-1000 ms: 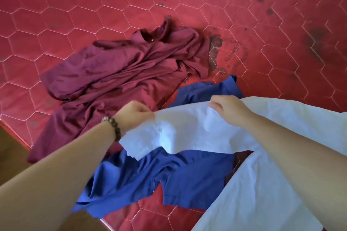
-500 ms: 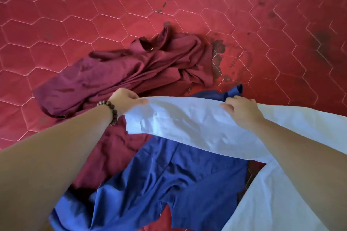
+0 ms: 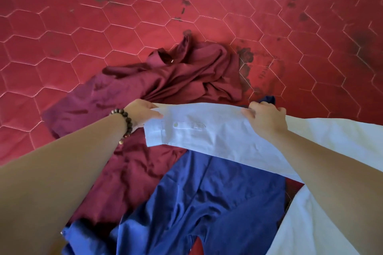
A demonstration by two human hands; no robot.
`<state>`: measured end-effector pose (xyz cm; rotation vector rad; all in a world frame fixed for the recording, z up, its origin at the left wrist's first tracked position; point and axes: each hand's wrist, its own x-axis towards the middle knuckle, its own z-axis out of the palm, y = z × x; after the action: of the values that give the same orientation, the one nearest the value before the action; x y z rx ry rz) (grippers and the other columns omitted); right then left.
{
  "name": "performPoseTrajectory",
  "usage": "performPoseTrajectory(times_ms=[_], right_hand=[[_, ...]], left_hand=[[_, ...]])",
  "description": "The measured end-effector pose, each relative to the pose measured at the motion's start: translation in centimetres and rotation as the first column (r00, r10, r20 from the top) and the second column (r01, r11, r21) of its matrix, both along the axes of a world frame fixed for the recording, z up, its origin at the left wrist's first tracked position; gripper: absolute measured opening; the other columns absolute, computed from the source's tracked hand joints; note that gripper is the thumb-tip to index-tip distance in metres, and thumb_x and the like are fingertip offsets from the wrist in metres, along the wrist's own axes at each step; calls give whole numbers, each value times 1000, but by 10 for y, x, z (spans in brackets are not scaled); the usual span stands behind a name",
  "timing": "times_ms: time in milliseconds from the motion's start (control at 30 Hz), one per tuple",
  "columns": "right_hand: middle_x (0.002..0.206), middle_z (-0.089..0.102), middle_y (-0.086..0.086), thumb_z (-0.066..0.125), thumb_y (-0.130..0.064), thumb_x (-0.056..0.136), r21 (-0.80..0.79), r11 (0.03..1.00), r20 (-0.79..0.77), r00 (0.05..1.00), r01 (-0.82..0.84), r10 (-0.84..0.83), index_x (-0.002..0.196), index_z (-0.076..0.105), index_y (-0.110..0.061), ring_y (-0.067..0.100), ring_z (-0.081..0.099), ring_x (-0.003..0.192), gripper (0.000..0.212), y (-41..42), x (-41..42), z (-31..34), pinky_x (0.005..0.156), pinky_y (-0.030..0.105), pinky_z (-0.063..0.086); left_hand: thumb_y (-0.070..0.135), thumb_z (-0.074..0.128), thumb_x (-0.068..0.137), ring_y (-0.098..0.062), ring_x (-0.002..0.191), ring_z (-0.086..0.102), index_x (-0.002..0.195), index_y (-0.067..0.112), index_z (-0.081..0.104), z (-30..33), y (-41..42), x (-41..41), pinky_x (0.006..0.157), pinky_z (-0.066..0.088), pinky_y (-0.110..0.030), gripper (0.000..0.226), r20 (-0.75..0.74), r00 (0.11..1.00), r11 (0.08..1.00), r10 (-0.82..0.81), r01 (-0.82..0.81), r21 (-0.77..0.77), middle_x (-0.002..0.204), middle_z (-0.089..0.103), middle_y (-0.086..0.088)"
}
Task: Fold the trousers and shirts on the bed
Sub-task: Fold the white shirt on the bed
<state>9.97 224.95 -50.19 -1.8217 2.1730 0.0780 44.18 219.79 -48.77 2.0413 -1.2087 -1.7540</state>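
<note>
- Stretching flatter and wider than 0.5 s ago, the white shirt's sleeve (image 3: 217, 130) is now spanning both hands above the blue garment (image 3: 207, 203) on the bed (image 3: 83, 27).
- The left hand (image 3: 141, 113) is pinching the cuff end; the right hand (image 3: 267, 118) is pinching the sleeve's top edge.
- The maroon garment (image 3: 165, 85) is lying crumpled behind, partly covered.
- The shirt body is running off the right edge.

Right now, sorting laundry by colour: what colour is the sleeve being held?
White sleeve, seen in the head view.
</note>
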Motion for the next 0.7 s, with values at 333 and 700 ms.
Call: performPoseTrajectory(times_ms=[333, 700], right_hand=[[82, 47, 0, 48, -43, 96, 67, 951, 244, 929, -302, 278, 82, 42, -19, 28, 53, 95, 28, -29, 75, 7, 115, 52, 5], [61, 37, 1, 58, -27, 94, 31, 970, 509, 839, -239, 191, 57, 38, -19, 22, 39, 66, 43, -61, 114, 21, 62, 35, 29]], left_hand=[[15, 69, 83, -32, 85, 70, 101, 0, 67, 11, 5, 6, 69, 58, -42, 23, -364, 814, 892, 452, -403, 205, 94, 72, -17], [13, 74, 78, -32, 88, 71, 96, 0, 70, 12, 0, 20, 68, 59, -38, 23, -395, 825, 903, 403, -428, 27, 98, 72, -19]])
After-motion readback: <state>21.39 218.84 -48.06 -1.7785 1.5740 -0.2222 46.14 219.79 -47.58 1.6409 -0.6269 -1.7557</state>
